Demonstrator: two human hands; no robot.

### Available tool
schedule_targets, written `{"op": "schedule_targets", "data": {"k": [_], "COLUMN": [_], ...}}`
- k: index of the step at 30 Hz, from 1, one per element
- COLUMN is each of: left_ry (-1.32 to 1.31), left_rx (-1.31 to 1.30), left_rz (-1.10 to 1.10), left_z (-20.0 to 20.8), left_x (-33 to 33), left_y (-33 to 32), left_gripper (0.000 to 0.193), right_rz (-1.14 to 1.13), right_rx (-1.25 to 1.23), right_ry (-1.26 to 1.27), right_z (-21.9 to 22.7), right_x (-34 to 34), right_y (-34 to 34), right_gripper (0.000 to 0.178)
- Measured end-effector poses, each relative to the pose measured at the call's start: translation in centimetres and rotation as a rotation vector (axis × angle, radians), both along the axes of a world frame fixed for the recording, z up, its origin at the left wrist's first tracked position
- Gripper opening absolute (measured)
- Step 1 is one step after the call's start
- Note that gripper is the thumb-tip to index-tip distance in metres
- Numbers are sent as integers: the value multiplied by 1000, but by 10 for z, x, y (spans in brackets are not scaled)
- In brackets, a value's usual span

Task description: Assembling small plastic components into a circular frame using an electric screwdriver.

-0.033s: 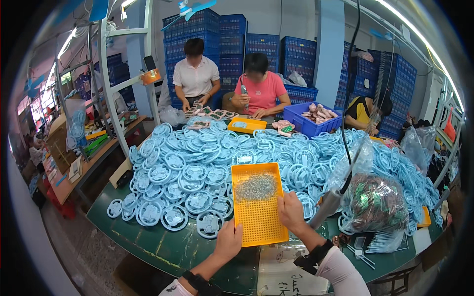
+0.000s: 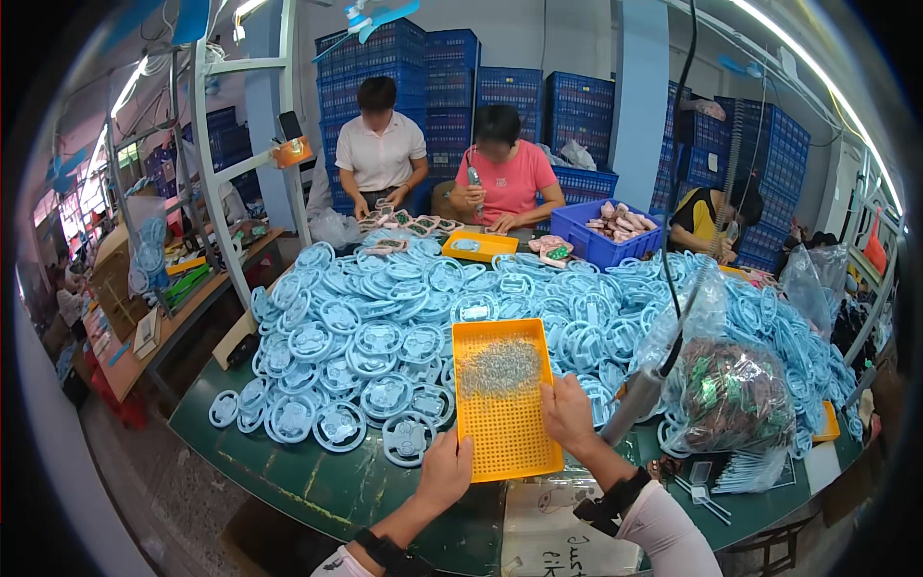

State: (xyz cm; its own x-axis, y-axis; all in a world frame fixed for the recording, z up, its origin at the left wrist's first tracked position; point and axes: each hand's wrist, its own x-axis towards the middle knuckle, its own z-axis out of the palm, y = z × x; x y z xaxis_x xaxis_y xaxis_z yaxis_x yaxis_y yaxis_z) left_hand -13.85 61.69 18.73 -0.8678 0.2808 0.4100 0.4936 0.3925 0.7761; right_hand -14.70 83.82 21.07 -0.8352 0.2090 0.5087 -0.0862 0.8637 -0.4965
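Orange perforated tray (image 2: 505, 404) near the bench's near edge, gripped at both sides: left hand (image 2: 446, 473) closed on the near left corner, right hand (image 2: 567, 415) clasping the right rim, thumb over the edge. Heaped in the tray's far half, a pile of small grey screws (image 2: 498, 365). Spread over most of the green bench (image 2: 288, 476), from the left edge to the far side, overlapping pale blue round parts (image 2: 375, 337). Just right of the tray, a clear bag (image 2: 735, 394) stuffed with green and pink pieces, beside a hanging grey tool (image 2: 635, 404). Toward the far edge, a second orange tray (image 2: 478, 246) and a blue crate (image 2: 606, 236). Seated behind, two people, one in white (image 2: 380, 149), one in pink (image 2: 507, 178).
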Motion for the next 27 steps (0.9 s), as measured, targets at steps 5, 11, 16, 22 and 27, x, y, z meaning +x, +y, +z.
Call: {"op": "schedule_targets", "data": {"k": [5, 11, 16, 22, 27], "left_ry": [-12, -15, -12, -75, -17], "left_rx": [-84, -77, -35, -31, -77], "left_rz": [-4, -12, 13, -27, -1], "left_z": [3, 13, 9, 20, 22], "left_x": [-24, -29, -13, -42, -40], "left_y": [5, 9, 8, 22, 10], "left_gripper": [27, 29, 28, 30, 30], "right_rz": [-13, 53, 87, 42, 90], "right_rx": [3, -67, -71, -130, -151], "right_ry": [13, 29, 31, 187, 153], "right_z": [-10, -6, 3, 3, 12], "right_x": [-16, -11, 0, -9, 1], "right_y": [13, 19, 14, 25, 18], "right_gripper": [17, 19, 19, 26, 32]}}
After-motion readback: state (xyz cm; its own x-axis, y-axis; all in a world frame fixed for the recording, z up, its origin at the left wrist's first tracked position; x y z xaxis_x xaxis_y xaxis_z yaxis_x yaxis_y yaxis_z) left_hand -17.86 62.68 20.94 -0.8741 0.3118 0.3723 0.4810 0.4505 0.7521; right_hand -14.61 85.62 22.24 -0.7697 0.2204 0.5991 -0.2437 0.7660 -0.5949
